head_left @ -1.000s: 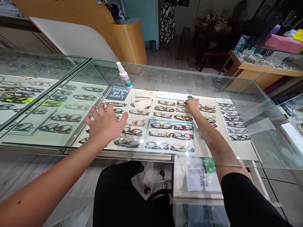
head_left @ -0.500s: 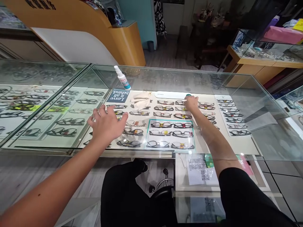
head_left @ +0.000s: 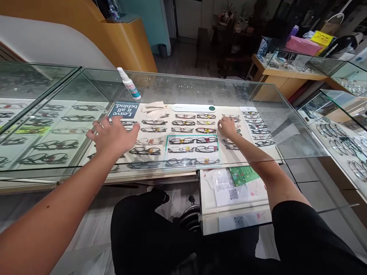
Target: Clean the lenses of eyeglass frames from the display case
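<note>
My left hand (head_left: 113, 135) lies flat on the glass top (head_left: 186, 86) of a display case, fingers spread and holding nothing, just in front of a dark sign (head_left: 123, 110) reading "Leave it all behind". My right hand (head_left: 228, 126) reaches inside the case under the glass. Its fingers are bent down onto the rows of eyeglasses (head_left: 186, 123) laid on the white shelf, right of a teal-edged mat (head_left: 192, 149) of frames. What those fingers grip, if anything, is hidden.
A spray bottle (head_left: 129, 84) stands on the glass at the back left, and a folded cloth (head_left: 153, 109) lies near it. A long white tray (head_left: 192, 108) lies behind the frames. Papers with QR codes (head_left: 229, 187) lie on a lower shelf. More glass cases stand left and right.
My right hand has drawn back from the white tray at the back toward the nearer rows of frames. The view has swung right; my left hand stays spread on the glass.
</note>
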Available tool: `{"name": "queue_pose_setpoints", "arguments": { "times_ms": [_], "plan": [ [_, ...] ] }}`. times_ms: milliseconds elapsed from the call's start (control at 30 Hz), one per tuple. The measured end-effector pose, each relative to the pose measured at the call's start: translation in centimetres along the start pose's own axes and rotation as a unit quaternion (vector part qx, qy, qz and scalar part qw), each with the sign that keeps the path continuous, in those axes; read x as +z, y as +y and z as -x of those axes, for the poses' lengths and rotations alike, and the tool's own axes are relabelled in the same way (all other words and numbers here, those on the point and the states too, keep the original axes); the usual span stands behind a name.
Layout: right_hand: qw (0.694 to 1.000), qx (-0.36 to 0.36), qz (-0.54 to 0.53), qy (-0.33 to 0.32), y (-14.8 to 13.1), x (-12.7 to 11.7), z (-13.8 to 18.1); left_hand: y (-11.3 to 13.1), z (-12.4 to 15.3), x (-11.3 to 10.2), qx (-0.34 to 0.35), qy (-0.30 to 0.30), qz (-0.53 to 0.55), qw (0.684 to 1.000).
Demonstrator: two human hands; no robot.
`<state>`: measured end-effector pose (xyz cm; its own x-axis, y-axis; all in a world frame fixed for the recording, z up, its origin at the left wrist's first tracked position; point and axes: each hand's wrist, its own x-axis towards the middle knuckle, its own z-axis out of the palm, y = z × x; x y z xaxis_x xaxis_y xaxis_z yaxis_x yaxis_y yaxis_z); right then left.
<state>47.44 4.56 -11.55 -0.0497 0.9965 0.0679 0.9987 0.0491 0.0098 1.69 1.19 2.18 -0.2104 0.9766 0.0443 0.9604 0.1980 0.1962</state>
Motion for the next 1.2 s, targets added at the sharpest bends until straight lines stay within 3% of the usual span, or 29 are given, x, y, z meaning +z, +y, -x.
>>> {"name": "queue_pose_setpoints", "arguments": {
  "times_ms": [267,400,867,1200],
  "plan": [
    [0.996,-0.024,0.028,-0.085,5.2,-1.4,9.6,0.1,-0.5,0.3,0.005,0.002,0.006,1.000],
    [0.992,-0.018,0.031,-0.119,7.1,-1.1,12.3,0.0,-0.9,0.5,0.003,0.009,0.011,1.000],
    [0.981,0.018,0.033,-0.189,6.6,-0.9,12.4,0.1,-1.0,0.5,0.010,0.012,0.015,1.000],
    [0.972,-0.016,0.018,-0.235,6.8,-1.4,13.5,0.0,-1.3,0.7,0.015,0.019,0.016,1.000]
  ]
}}
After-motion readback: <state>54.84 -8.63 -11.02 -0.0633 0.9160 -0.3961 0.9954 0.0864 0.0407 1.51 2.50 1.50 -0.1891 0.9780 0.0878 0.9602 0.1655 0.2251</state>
